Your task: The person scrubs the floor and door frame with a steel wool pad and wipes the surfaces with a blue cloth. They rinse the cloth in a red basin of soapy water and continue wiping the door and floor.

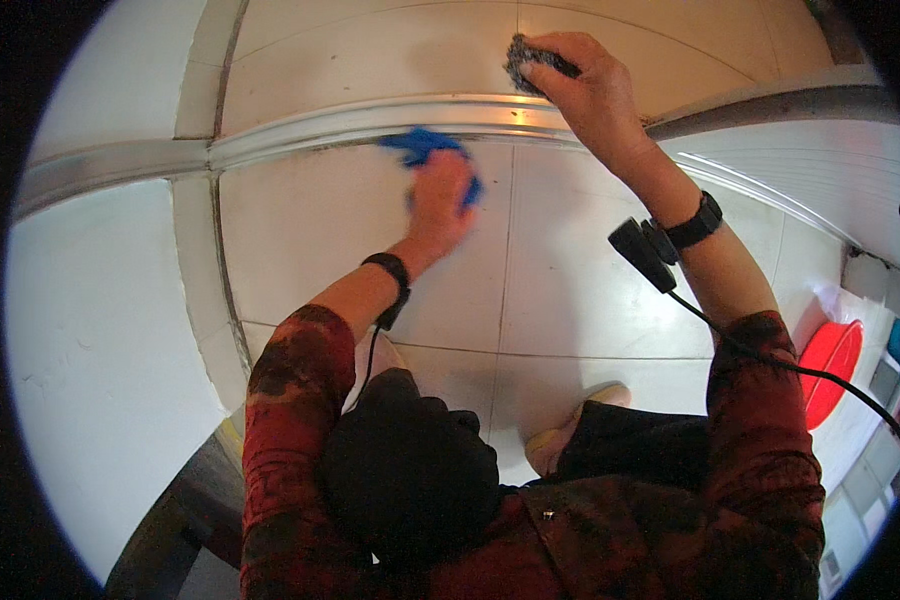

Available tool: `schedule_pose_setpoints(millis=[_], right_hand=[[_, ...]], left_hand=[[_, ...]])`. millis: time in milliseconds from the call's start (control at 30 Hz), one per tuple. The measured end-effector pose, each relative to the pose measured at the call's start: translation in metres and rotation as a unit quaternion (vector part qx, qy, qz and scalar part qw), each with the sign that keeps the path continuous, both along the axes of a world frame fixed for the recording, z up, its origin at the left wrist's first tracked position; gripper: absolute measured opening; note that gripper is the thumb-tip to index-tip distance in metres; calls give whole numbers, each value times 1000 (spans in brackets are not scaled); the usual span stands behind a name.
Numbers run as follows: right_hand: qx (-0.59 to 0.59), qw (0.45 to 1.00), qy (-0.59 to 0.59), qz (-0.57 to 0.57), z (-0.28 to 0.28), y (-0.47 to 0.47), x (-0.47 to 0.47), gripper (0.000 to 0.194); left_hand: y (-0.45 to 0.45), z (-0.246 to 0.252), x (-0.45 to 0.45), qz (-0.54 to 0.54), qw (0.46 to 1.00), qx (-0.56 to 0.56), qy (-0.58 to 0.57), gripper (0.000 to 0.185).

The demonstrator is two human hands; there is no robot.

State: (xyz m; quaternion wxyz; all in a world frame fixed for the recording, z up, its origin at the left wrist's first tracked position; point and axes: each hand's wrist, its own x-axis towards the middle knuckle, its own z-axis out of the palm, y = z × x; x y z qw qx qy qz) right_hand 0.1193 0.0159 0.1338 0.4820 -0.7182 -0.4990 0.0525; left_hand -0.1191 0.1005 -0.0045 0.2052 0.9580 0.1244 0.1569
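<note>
My left hand (441, 196) grips a bunched blue cloth (423, 144), which lies over the tiled floor (360, 225) just on the near side of a metal sliding-door track (390, 114). Both are blurred. A dark grey scouring pad, like steel wool (523, 66), is pinched between the thumb and fingers of my right hand (589, 82), over the tiles beyond the track. The track runs across the floor between two door frames, with dark grime along its near edge.
A white wall (97, 300) stands at the left, and a ribbed white door panel (817, 165) at the right. A red plastic basin (832, 371) sits at the far right. A black cable (765, 356) trails from a device (645, 253) on my right wrist.
</note>
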Motion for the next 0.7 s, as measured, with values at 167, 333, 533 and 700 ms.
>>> schedule_pose_setpoints(millis=[167, 333, 533, 700], right_hand=[[68, 997, 39, -12, -8, 11, -5, 29], [55, 980, 172, 84, 25, 14, -30, 26], [145, 954, 208, 160, 63, 14, -61, 28], [86, 964, 95, 231, 72, 9, -81, 25]], left_hand=[[-98, 11, 18, -330, 926, -2, 183, 77], [-83, 37, -37, -193, 955, 58, 217, 52], [-33, 120, -160, 372, 906, 19, 202, 29], [-28, 193, -281, 598, 799, 27, 54, 47]])
